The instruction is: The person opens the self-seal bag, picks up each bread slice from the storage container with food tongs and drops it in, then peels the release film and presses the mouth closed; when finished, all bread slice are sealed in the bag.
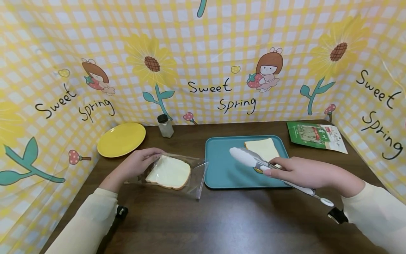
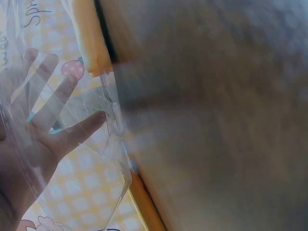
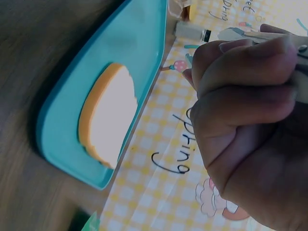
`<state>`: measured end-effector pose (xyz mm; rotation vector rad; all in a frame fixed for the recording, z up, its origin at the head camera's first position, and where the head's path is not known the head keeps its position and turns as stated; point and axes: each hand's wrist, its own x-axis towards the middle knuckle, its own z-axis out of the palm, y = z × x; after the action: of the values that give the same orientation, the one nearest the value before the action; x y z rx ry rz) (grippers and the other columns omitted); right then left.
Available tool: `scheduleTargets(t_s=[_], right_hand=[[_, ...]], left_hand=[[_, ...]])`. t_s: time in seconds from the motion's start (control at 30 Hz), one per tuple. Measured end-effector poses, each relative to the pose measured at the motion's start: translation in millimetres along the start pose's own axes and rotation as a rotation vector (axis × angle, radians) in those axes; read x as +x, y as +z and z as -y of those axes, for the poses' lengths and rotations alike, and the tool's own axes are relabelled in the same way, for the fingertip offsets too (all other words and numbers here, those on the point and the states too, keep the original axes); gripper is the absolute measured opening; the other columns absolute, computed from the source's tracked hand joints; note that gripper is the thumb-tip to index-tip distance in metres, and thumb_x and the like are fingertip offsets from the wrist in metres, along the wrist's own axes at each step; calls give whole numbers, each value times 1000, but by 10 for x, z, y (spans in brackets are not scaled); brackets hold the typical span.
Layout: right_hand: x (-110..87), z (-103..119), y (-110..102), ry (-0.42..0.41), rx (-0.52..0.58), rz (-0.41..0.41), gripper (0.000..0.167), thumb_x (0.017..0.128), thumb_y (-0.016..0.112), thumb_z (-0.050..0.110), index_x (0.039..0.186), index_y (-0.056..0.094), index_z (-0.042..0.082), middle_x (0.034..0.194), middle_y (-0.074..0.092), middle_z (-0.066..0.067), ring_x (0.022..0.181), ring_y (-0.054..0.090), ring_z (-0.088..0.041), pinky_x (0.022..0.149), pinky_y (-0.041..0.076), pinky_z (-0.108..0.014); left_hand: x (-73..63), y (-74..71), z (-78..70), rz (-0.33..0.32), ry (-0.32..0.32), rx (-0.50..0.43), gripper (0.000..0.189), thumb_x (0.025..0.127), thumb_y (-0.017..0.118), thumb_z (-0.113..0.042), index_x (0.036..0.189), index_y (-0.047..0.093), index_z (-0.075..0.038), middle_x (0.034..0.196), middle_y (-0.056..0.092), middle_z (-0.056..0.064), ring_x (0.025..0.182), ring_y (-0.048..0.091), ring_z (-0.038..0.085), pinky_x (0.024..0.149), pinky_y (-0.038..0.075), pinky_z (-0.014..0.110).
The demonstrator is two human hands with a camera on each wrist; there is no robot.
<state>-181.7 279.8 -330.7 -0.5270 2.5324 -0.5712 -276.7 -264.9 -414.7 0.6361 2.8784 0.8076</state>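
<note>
Toward the left, my left hand (image 1: 142,162) is at the upper left edge of a clear plastic bag (image 1: 198,176). Its fingers and thumb are spread, seen through the plastic in the left wrist view. Inside the bag is a slice of bread (image 1: 169,171), with the bag's mouth toward the tray. My right hand (image 1: 301,173) grips white-tipped tongs (image 1: 244,157) by the handles. The tongs' heads are over the blue tray (image 1: 222,176). Another bread slice (image 3: 113,118) lies on that tray, partly hidden by the tongs and hand in the head view.
A yellow plate (image 1: 122,139) sits at the back left, beside a small shaker jar (image 1: 166,126) with a black lid. At the back right lies a green and white food pouch (image 1: 317,135). Checked cloth (image 1: 206,53) hangs behind and along both sides of the brown table (image 1: 222,222).
</note>
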Motion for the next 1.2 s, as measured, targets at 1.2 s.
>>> scheduleTargets(t_s=[1.2], right_hand=[[-454,-680,71,231,406,-51,70,114,38,58,149,44,-2,86,57,-11,48,58,-22,52,58,-46]], left_hand=[[-10,8,23,-12,17,-10,27,114,55,-24,133,72,-30,135,75,1,123,70,22,102,58,49]])
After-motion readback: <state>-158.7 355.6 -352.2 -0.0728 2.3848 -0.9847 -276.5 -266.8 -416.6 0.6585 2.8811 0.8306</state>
